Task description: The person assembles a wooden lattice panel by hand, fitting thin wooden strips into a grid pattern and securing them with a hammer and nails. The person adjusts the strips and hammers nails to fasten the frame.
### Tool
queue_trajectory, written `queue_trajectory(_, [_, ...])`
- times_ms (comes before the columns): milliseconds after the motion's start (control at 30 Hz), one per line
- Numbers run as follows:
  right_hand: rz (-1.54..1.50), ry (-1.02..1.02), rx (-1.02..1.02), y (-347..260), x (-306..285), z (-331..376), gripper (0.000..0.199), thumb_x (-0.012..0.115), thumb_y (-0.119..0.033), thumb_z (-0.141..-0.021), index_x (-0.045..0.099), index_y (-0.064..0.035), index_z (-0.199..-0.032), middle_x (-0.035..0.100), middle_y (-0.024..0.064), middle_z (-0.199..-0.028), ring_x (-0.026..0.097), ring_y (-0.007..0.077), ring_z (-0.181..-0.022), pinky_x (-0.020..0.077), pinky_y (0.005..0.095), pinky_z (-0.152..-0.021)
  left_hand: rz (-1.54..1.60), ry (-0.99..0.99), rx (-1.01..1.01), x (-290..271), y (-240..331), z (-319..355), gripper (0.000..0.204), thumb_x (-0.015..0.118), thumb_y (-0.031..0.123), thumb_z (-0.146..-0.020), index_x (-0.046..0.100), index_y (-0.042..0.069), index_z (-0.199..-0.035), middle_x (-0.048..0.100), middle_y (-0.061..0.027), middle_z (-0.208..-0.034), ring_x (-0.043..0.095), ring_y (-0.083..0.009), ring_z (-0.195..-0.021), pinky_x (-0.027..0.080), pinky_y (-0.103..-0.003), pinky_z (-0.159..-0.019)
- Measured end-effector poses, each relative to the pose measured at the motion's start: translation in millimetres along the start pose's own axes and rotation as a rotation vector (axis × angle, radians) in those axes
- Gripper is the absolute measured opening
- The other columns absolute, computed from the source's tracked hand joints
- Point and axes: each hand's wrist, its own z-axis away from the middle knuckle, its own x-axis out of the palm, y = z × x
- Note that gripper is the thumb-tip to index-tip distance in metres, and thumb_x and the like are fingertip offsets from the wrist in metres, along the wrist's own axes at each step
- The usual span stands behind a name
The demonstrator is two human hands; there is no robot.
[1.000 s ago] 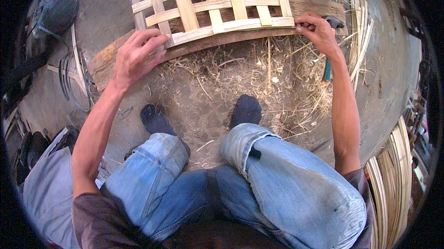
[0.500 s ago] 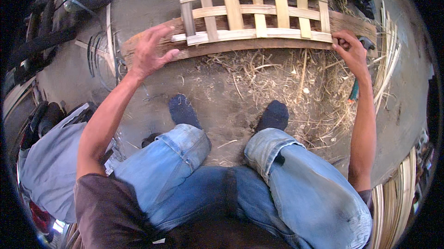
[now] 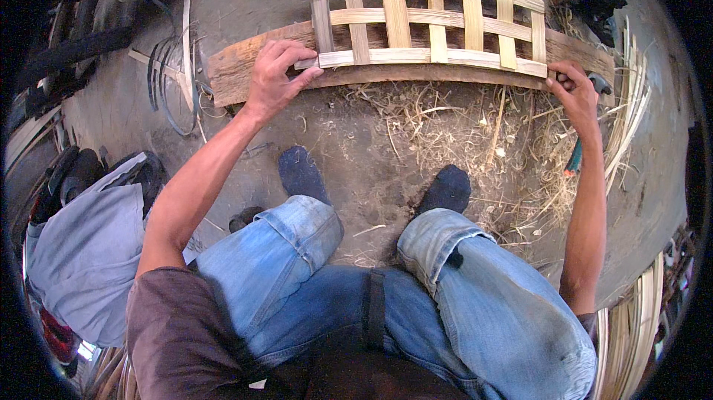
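Front lattice strip is laid lengthwise along plank, left end pinched by fingers of left hand, right end met by right hand, grip unclear.

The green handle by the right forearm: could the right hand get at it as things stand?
Probably yes: the green handle lies close by, only partly hidden by the right forearm. But the right hand is at a corner of the woven lattice and would likely have to leave it.
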Motion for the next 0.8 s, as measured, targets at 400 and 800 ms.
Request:
queue_trajectory(400, [-0.017,0.058,-0.095,-2.2,3.5,0.8,0.033,0.076,-0.004,-0.078,0.07,-0.0107,-0.11,0.063,0.0027,-0.103,0.056,0.0131,-0.09,0.0466,0.0256,-0.075,0.002,0.013,0.004,3.3,-0.4,0.3,0.03,0.081,0.013,-0.073,0.068,0.006,-0.098,0.065,-0.0093,-0.097,0.061,-0.0283,-0.095,0.049,-0.039,-0.083])
queue_trajectory(800, [-0.017,0.043,-0.077,-9.0,1.1,-1.8,0.03,0.075,-0.005,-0.078,0.07,-0.0073,-0.108,0.062,0.0015,-0.099,0.053,0.0111,-0.081,0.0428,0.0246,-0.071,0.006,-0.004,0.047,-0.5,-2.4,-2.0,0.03,0.081,0.01,-0.073,0.067,0.005,-0.099,0.065,-0.0107,-0.099,0.06,-0.0282,-0.095,0.05,-0.038,-0.081])
